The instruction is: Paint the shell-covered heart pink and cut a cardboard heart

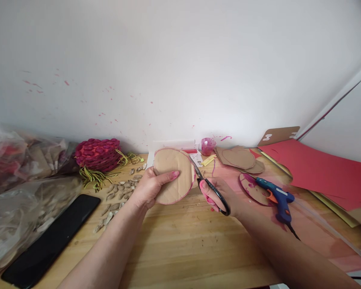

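Observation:
A round piece of cardboard (174,180) with a magenta line along its edge is held up above the wooden table (168,249). My left hand (153,185) pinches its left side, thumb on the front face, fingers behind. Black-handled scissors (218,193) are in my right hand (215,195), their blades pointing up and left at the cardboard's right edge. The blades look nearly closed; whether cardboard lies between them is hard to tell.
Peanut shells (124,188), a magenta bundle (98,154), a black phone (52,241) and plastic bags (15,216) lie left. Behind stands a pink cup (208,146). At right are cardboard pieces (239,157), a blue glue gun (281,198) and red sheets (327,168).

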Motion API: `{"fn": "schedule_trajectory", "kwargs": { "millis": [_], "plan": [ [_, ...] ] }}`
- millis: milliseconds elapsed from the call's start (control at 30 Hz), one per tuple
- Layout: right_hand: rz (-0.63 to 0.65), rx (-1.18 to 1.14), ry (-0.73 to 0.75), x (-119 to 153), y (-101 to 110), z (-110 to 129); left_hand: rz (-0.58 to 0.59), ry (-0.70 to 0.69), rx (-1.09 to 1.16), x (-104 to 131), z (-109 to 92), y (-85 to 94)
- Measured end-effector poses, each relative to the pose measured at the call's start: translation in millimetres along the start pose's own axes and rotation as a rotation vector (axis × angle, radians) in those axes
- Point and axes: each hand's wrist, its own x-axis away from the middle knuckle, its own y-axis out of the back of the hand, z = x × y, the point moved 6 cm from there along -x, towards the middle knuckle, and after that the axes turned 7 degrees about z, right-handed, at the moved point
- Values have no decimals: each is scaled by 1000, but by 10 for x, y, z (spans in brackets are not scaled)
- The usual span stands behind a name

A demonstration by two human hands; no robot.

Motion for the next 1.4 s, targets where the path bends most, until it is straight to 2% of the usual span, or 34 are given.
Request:
{"fn": "schedule_trajectory", "kwargs": {
  "millis": [233, 567, 1067, 1400],
  "plan": [
    [-32, 38, -21, 6, 36, -57, -8, -2, 11, 18, -23, -4],
    [-64, 115, -2, 34, 23, -12, 0, 3, -6, 3, -5, 8],
    [-79, 81, -50, 14, 61, -93, 45, 9, -34, -17, -1, 13],
    [-54, 109, 28, 4, 33, -78, 71, -2, -89, 8, -23, -25]
  ]
}}
